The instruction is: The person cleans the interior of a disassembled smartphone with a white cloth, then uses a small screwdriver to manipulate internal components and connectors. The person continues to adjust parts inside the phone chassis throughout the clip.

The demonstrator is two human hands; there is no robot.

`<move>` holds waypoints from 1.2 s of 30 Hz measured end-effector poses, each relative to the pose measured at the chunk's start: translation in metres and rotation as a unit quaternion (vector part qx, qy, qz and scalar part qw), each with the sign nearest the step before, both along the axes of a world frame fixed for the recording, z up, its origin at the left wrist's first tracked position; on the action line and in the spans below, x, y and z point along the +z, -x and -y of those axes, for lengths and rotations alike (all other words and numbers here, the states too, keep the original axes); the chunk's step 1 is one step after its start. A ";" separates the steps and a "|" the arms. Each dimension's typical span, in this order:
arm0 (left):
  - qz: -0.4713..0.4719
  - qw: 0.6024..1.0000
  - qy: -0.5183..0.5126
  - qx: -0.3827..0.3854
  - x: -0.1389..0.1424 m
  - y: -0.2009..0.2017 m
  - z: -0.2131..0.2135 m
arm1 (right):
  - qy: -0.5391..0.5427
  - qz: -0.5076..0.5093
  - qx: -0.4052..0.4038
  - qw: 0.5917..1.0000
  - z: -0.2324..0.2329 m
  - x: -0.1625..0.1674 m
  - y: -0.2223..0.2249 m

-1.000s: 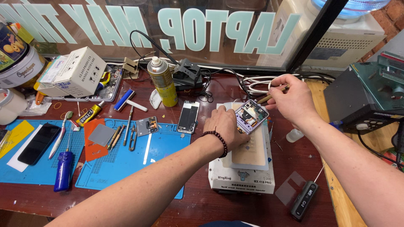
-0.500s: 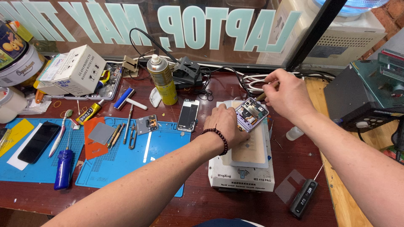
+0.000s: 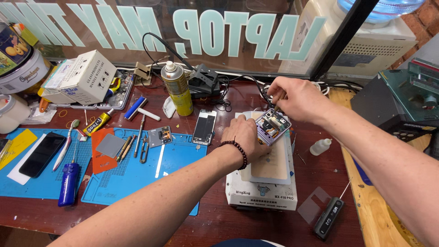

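My left hand (image 3: 247, 135), with a dark bead bracelet at the wrist, grips an opened purple phone body (image 3: 273, 126) whose inner parts show. It holds the phone over a white heating-pad box (image 3: 263, 192). My right hand (image 3: 292, 97) is pinched on a thin tool (image 3: 277, 101) whose tip points down at the phone's top edge. A separate phone screen (image 3: 204, 126) lies flat on the wooden bench just left of the left hand.
Two blue work mats (image 3: 137, 178) hold tweezers, a small board, an orange card and a blue bottle. A yellow spray can (image 3: 177, 89), a white carton (image 3: 77, 77), a glue tube, a black phone (image 3: 42, 153), a small dropper bottle (image 3: 319, 147) and a black pen-like device (image 3: 328, 218) surround the work.
My right hand has come down and left from beside the phone until its tool tip sits at the phone's upper edge. The left hand has kept its hold.
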State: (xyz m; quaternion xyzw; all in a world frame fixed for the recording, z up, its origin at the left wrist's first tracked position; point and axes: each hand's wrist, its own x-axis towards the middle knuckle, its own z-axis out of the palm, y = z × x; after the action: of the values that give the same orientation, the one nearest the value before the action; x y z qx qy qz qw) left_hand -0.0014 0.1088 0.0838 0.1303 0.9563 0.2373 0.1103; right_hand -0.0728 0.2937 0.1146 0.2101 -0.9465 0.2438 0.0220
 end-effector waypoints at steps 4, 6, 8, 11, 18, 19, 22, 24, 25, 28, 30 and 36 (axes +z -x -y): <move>-0.001 1.000 0.010 0.003 0.002 0.000 0.000 | -0.074 -0.013 -0.039 0.996 -0.003 -0.002 0.006; -0.003 1.000 0.019 -0.007 0.003 0.000 0.000 | -0.103 -0.053 -0.082 0.990 -0.004 -0.005 0.006; -0.004 1.000 0.026 -0.008 0.003 0.000 0.003 | 0.031 0.070 -0.077 0.994 -0.003 -0.007 0.008; -0.008 1.000 0.021 -0.016 0.004 0.000 0.000 | 0.112 0.105 -0.088 0.984 -0.009 -0.012 0.006; -0.011 0.999 0.033 -0.017 0.004 0.000 -0.001 | 0.092 0.040 -0.071 0.992 -0.006 -0.014 0.008; -0.011 0.999 0.037 -0.017 0.004 0.001 0.001 | 0.078 0.048 -0.078 0.993 -0.002 -0.014 0.008; 0.000 0.999 0.040 -0.010 0.004 0.001 -0.001 | 0.049 0.054 -0.105 0.992 -0.001 -0.009 0.000; -0.003 0.999 0.041 -0.014 0.004 0.001 -0.002 | 0.062 0.028 -0.105 0.992 0.004 -0.008 0.001; -0.003 0.999 0.044 -0.016 0.005 0.001 0.000 | 0.047 0.039 -0.106 0.993 0.007 -0.008 0.001; 0.000 0.999 0.037 -0.007 0.006 0.001 -0.001 | 0.027 0.038 -0.106 0.993 0.006 -0.008 -0.001; 0.001 0.999 0.043 -0.014 0.006 0.001 -0.001 | 0.062 -0.016 -0.079 0.995 0.007 -0.010 0.000; -0.001 0.999 0.044 -0.015 0.006 0.001 -0.001 | 0.081 0.022 -0.105 0.991 0.004 -0.013 0.004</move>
State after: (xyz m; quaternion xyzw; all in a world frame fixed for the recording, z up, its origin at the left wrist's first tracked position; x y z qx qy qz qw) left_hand -0.0023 0.1095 0.0896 0.1400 0.9638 0.1936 0.1183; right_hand -0.0767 0.2896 0.1016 0.1014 -0.9409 0.3204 0.0432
